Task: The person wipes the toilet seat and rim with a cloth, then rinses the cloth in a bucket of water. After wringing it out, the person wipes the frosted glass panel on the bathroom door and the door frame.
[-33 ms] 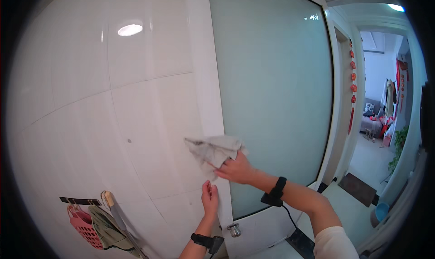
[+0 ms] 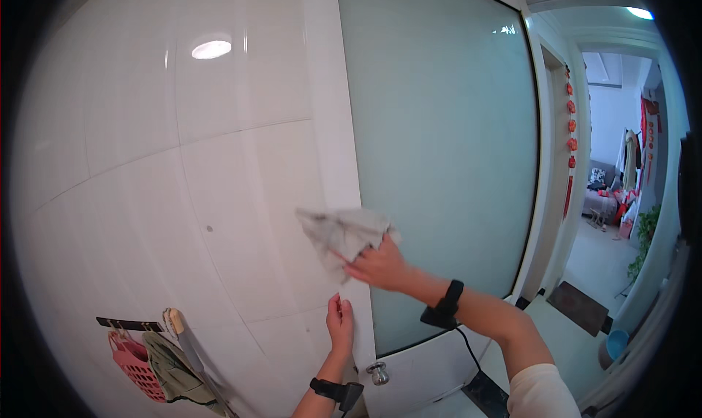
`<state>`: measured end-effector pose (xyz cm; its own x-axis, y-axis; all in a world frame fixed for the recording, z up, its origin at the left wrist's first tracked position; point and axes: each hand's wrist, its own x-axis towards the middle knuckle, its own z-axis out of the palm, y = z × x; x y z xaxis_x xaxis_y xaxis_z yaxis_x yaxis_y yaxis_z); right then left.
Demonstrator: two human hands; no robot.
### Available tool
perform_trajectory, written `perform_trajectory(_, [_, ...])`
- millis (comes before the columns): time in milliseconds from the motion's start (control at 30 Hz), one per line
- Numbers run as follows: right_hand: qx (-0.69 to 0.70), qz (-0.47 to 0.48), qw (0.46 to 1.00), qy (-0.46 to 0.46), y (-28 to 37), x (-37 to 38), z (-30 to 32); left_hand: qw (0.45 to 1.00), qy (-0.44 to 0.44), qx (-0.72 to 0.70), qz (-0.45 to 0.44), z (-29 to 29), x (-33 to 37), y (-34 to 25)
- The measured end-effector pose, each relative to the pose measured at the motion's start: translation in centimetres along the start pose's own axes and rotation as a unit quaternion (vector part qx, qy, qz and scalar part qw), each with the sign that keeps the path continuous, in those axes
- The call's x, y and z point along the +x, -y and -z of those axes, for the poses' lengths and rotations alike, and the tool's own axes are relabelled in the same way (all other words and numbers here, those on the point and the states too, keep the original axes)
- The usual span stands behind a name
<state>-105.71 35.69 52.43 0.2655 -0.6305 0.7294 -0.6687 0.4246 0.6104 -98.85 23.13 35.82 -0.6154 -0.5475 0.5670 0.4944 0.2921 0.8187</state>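
Note:
A grey-white cloth (image 2: 344,232) is bunched under my right hand (image 2: 380,263), whose fingers are wrapped into it. The cloth lies across the white door frame (image 2: 338,147) and the left edge of the frosted glass panel (image 2: 446,162); its left corner is blurred. Below it, my left hand (image 2: 339,323) is raised beside the frame's lower left side, fingers together and curled. Whether those fingers grip anything is hidden. Both wrists wear black straps with small boxes and cables. A round metal door knob (image 2: 377,374) sits just right of my left forearm.
White tiled wall (image 2: 248,177) fills the left. A hook rail (image 2: 128,324) there carries a pink basket (image 2: 139,367) and a green-grey cloth (image 2: 175,370). At right, a hallway holds a dark mat (image 2: 580,307), a blue basin (image 2: 616,340), hanging red ornaments (image 2: 571,126) and a plant (image 2: 645,239).
My right hand and the cloth have shifted slightly up, and the cloth's upper edge sits higher on the door. My left hand has hardly moved.

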Motion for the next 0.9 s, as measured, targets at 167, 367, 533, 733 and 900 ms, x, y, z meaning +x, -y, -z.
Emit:
perform_trajectory(167, [-0.063, -0.034, 0.993, -0.092, -10.0, 10.8, 1.2, 0.999, -0.010, 0.029, 0.013, -0.1, -0.4, -0.3])
perform_trajectory(367, [0.017, -0.111, 0.972, -0.205, -17.7, 24.7, 6.3, 0.998, -0.044, 0.031, -0.038, -1.5, 2.0, -1.7])
perform_trajectory(533, [-0.025, 0.039, 0.989, -0.140, -16.1, 22.7, 5.3, 0.999, -0.021, 0.021, -0.015, -1.6, 3.0, -3.3])
perform_trajectory(733, [-0.058, 0.045, 0.985, -0.153, -21.5, 26.4, 6.3, 0.996, -0.070, 0.003, -0.048, -2.2, 2.3, -3.3])
perform_trajectory(900, [-0.058, -0.038, 0.983, -0.169, -26.1, 34.0, 9.8, 0.998, -0.057, 0.001, -0.015, -2.0, 1.4, -2.9])
